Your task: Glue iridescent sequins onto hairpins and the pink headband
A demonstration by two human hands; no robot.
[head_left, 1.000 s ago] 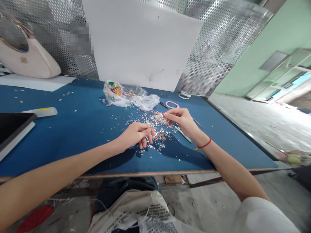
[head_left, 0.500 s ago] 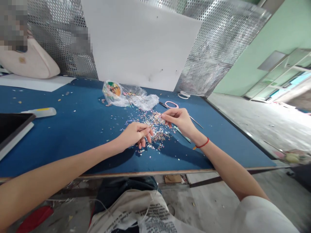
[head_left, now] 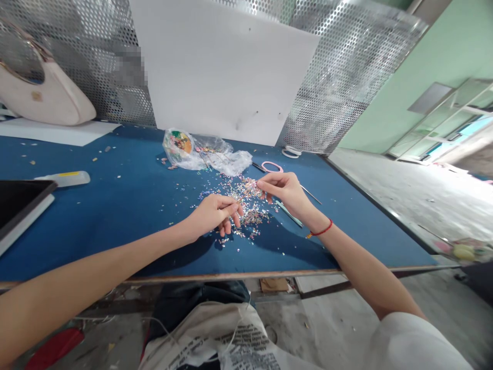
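My left hand (head_left: pixel 217 213) hovers low over a scattered pile of shiny sequins (head_left: pixel 252 218), its thumb and index finger pinched together. My right hand (head_left: pixel 283 191), with a red string bracelet (head_left: pixel 321 229) at the wrist, pinches with its fingertips just to the upper right. Between the two pinches runs a thin, straight strand (head_left: pixel 247 192), held at both ends. It is too fine to tell whether it is thread, wire or a needle. Beside my right hand lie a pale green tool (head_left: pixel 288 214) and a thin metal rod (head_left: pixel 311 195), partly hidden.
Behind the sequins lies a clear plastic bag (head_left: pixel 208 152). Pink-handled scissors (head_left: pixel 271 166) and a white ring (head_left: pixel 291 151) are to its right. At left are a glue bottle (head_left: pixel 69 178), a black-topped flat object (head_left: pixel 23 203) and a cream handbag (head_left: pixel 57 100).
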